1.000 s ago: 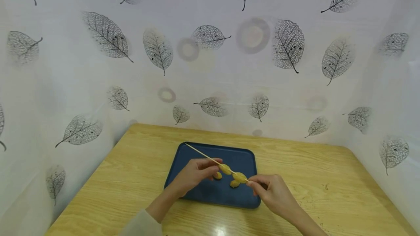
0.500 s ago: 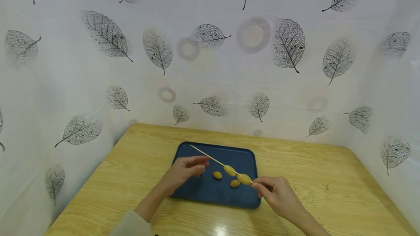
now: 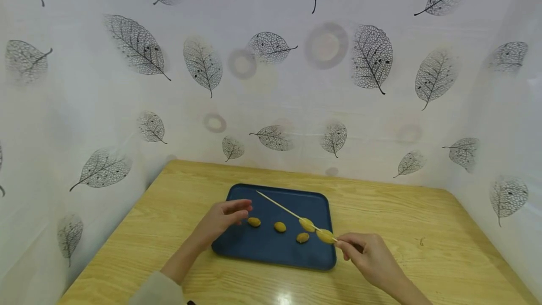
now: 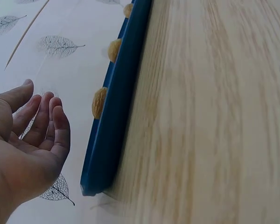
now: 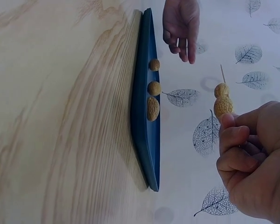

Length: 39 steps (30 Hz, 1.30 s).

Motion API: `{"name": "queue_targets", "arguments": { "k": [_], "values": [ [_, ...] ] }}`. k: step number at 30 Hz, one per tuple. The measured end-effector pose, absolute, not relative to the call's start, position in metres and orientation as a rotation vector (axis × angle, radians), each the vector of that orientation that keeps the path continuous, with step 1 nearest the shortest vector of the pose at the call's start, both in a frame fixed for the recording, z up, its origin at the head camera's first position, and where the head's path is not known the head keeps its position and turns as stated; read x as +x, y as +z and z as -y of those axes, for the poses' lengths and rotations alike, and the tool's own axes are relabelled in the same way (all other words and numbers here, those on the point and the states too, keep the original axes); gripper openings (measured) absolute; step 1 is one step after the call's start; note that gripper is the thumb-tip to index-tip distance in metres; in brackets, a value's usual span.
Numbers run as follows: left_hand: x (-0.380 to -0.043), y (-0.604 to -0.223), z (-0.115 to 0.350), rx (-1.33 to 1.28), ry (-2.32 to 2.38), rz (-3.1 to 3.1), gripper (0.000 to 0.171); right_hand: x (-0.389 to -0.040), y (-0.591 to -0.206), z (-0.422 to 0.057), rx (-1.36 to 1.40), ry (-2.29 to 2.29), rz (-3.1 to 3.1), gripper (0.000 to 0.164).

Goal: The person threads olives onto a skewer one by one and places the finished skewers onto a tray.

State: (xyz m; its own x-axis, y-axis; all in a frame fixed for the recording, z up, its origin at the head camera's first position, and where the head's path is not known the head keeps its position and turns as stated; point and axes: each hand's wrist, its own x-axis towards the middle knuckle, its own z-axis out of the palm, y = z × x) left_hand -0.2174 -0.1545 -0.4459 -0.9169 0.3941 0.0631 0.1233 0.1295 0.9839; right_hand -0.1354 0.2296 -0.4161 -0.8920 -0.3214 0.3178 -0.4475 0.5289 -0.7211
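Observation:
In the head view my right hand [image 3: 372,258] pinches the thick end of a thin wooden skewer [image 3: 277,204] between thumb and fingers. Two wrinkled yellow oval fruits [image 3: 325,236] are threaded on it close to those fingers. Its bare pointed end slants up and left above the dark blue tray [image 3: 271,255]. My left hand [image 3: 216,222] hovers over the tray's left side, fingers loosely bent, with nothing in them. Three more such fruits lie on the tray in a row; the leftmost fruit [image 3: 254,221] is nearest my left fingertips. The right wrist view shows both threaded fruits [image 5: 223,107] touching.
The tray stands on a light wood-grain table [image 3: 402,229]. A white curtain [image 3: 275,98] printed with dark leaves rises behind the table and along both sides. A small dark object [image 3: 191,302] shows at the bottom edge, too little of it to identify.
My left hand has let go of the threaded fruit and drawn back left, uncovering the leftmost fruit on the tray. My right hand has moved slightly right and nearer with the skewer.

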Motion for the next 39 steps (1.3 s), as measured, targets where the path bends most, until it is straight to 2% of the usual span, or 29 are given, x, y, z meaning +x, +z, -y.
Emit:
{"name": "queue_targets", "arguments": {
  "k": [28,39],
  "values": [
    [-0.227,-0.465,0.144,0.430,1.496,-2.582,0.033,-0.130,-0.417,-0.247,0.514,1.321,2.731,0.012],
    [-0.233,-0.468,0.134,0.455,1.344,-2.693,0.031,-0.131,-0.417,-0.248,0.508,1.331,2.734,0.013]
  ]
}}
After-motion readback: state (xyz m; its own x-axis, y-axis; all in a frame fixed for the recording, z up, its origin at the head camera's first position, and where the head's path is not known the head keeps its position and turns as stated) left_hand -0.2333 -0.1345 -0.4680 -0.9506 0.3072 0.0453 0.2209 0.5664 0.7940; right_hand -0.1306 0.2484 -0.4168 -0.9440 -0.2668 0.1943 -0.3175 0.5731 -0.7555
